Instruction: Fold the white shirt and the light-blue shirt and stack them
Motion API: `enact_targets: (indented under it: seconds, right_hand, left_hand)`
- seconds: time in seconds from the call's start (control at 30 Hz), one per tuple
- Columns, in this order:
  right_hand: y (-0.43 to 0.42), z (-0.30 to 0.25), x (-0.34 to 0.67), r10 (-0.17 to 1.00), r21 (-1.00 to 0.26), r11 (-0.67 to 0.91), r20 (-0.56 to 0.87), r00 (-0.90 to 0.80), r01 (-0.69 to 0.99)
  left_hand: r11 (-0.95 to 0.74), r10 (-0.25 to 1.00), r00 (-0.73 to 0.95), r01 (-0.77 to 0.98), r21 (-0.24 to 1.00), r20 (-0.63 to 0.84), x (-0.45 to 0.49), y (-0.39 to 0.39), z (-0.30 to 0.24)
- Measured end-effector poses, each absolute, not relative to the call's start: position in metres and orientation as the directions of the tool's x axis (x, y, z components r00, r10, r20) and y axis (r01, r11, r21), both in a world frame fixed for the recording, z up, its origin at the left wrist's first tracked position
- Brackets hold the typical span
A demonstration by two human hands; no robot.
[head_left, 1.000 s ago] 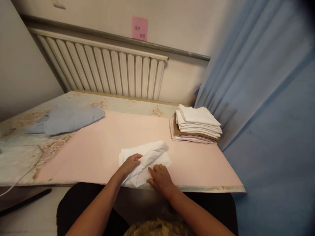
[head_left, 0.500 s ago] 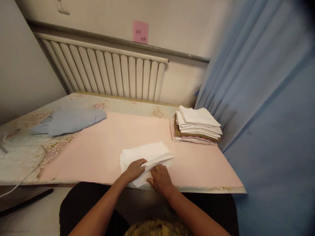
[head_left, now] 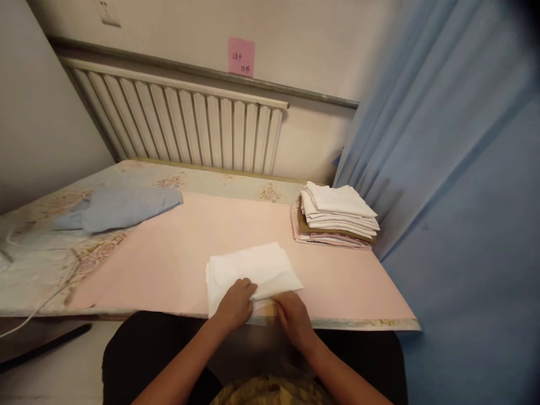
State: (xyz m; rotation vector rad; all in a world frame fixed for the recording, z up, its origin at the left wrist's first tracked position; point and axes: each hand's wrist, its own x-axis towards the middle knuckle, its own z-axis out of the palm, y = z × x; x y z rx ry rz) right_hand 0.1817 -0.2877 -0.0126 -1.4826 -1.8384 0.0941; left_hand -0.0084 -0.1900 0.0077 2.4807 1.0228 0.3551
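Note:
A folded white cloth (head_left: 253, 267) lies near the front edge of the table, on a pink sheet (head_left: 202, 219). My left hand (head_left: 236, 301) is closed on its near edge, with the fingers bent and the thumb pointing right. At the cloth's near right side, my right hand (head_left: 294, 315) pinches the edge between thumb and curled fingers. Part of the near edge is hidden behind both hands. Beyond my right hand stands a stack of folded cloths (head_left: 341, 216), white on top with brown and patterned layers below.
A light-blue cloth (head_left: 126, 208) lies at the left on a floral table cover (head_left: 219, 183). A white cord (head_left: 42, 306) hangs over the left front edge. Behind the table is a radiator (head_left: 185, 124); a blue curtain (head_left: 455, 185) borders the right side.
The raised right flap of the white cloth now lies flat over it. My right hand has moved right and nearer to me along the edge; my left hand has shifted slightly right and nearer.

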Motion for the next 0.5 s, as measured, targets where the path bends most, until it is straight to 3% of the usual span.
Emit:
enact_targets:
  seconds: [0.2, 0.33, 0.5]
  right_hand:
    - [-0.282, -0.003, 0.194, 0.776, -0.489, 0.286, 0.623, 0.100, 0.824]
    - [-0.274, -0.003, 0.193, 0.809, -0.343, 0.355, 0.578, -0.102, 0.870]
    - [-0.274, -0.016, 0.198, 0.876, -0.183, 0.427, 0.328, -0.355, 0.885]
  left_hand:
    - [-0.726, 0.688, 0.692, 0.652, 0.221, 0.218, -0.011, -0.212, -0.024]
    - [-0.750, 0.648, 0.696, 0.654, 0.099, 0.310, -0.012, -0.217, -0.051]
    - [-0.765, 0.601, 0.724, 0.644, -0.021, 0.338, -0.016, -0.219, -0.056]
